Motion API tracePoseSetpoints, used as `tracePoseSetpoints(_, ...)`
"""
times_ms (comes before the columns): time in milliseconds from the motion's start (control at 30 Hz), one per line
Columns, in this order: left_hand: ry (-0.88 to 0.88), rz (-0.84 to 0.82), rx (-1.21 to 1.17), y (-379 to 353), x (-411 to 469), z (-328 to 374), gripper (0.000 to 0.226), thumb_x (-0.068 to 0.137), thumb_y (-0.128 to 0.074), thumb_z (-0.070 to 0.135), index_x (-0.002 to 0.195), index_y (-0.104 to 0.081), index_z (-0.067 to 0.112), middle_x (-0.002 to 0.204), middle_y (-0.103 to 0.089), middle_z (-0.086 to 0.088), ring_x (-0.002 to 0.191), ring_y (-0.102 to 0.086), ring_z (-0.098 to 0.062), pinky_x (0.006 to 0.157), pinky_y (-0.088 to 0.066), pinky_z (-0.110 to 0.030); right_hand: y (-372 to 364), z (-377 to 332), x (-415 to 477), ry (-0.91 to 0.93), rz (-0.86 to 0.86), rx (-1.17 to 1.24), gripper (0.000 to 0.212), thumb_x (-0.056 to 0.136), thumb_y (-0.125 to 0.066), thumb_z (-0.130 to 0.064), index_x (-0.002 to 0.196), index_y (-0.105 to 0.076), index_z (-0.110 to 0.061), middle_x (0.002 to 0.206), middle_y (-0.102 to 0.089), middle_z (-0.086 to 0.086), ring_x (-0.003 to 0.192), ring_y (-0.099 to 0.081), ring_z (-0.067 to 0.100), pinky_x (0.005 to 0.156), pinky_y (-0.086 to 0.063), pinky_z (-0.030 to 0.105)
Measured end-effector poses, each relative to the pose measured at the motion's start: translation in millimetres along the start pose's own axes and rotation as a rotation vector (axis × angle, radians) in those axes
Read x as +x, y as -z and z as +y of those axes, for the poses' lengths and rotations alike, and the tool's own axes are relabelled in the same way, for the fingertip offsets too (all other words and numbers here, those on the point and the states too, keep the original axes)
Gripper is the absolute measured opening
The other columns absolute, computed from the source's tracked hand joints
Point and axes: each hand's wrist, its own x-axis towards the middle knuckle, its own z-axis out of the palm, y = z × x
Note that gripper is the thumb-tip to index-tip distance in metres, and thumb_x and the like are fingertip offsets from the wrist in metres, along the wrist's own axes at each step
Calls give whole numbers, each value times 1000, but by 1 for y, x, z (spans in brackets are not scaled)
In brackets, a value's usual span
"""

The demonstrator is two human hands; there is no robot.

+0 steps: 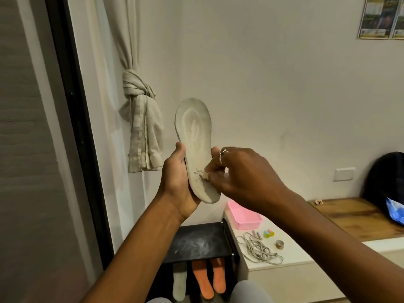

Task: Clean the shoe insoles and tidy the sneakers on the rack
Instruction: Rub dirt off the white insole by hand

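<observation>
The left hand point(179, 184) grips the insole point(194, 127) by its heel, toe up, above the rack point(196, 243). The right hand point(242, 176) pinches a pale scrap point(205, 175) (cloth or eraser, can't tell) against the insole's lower part.

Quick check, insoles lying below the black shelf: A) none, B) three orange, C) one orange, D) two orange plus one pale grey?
D: two orange insoles lie side by side under the black shelf, with one pale grey insole to their left.
</observation>
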Motion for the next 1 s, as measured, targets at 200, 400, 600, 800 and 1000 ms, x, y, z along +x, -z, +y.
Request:
tracePoseSetpoints(200, 14, -16, -15, -1, -3, 3, 70, 105, -23, 59, 126, -67, 9, 119, -73, -14, 107, -72, -28, 83, -61, -41, -4, -7, -5, 64, -30, 344, 11, 89, -74, -21, 98, -80, -20, 83, -70, -12, 70, -61, -3, 68, -50, 14)
tracePoseSetpoints(400, 28, -2, 19, -5, -3, -5, 69, 106, -21, 58, 132, -64, 11, 123, -71, -16, 112, -70, -29, 86, -58, -40, -3, 6, 2, 24, 87, 4, 18, 93, -67, -33, 104, -78, -24, 99, -71, -10, 88, -66, 10, 71, -56, 29)
tracePoseSetpoints(600, 54, -29, -17, -2, -4, 4, 73, 103, -25, 63, 129, -64, 7, 116, -74, -15, 105, -73, -32, 86, -57, -44, -6, -6, -10, 99, -45, 456, 8, 89, -76, -19, 95, -81, -19, 79, -73, -8, 65, -62, 3, 78, -37, 0)
tracePoseSetpoints(800, 46, -34, 32, -10, -7, -9, 66, 107, -20, 56, 129, -67, 15, 119, -73, -14, 104, -73, -26, 78, -60, -37, 1, 9, 6, 87, 86, -58, 20, 93, -69, -32, 106, -78, -20, 100, -71, -7, 85, -66, 12, 71, -57, 28)
tracePoseSetpoints(1000, 101, -69, 9, -6, -7, -2, 74, 104, -23, 62, 129, -65, 6, 117, -72, -21, 105, -72, -31, 84, -61, -41, 2, 2, 7, 58, 0, 354, 11, 89, -75, -25, 98, -80, -24, 80, -64, -19, 70, -61, -2, 60, -46, 14)
